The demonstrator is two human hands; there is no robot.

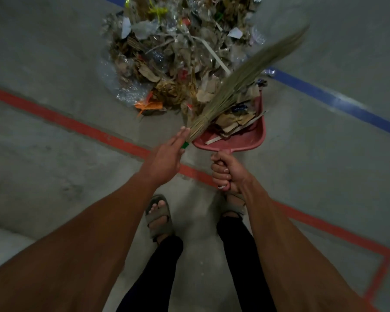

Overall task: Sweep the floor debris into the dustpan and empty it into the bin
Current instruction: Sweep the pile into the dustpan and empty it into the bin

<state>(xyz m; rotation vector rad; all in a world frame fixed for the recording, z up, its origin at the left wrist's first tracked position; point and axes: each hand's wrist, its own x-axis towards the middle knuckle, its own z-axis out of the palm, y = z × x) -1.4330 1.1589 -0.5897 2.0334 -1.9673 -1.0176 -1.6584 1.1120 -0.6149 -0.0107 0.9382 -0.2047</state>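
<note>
The sweeping step is under way: the right hand (226,171) is clenched round the handle of the red dustpan (230,140), set at the near edge of the debris pile (178,57) and part-filled. The left hand (167,158) works the grass broom (241,79), fingers mostly extended along its neck; the grip underneath is hidden, probably thumb and palm. Next, I'd say, draw more scraps into the pan; no bin is in sight.

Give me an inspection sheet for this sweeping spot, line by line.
Surface: grey concrete floor with an orange painted line and a blue painted line.
Job's things: red plastic dustpan partly filled; straw hand broom blurred over it.
Clutter: heap of paper, leaves and plastic scraps.
Grippers: left hand holds the broom, fingers extended; right hand grips the dustpan handle.
Cables: nothing seen.
Surroundings: sandalled feet; no bin visible.
</note>
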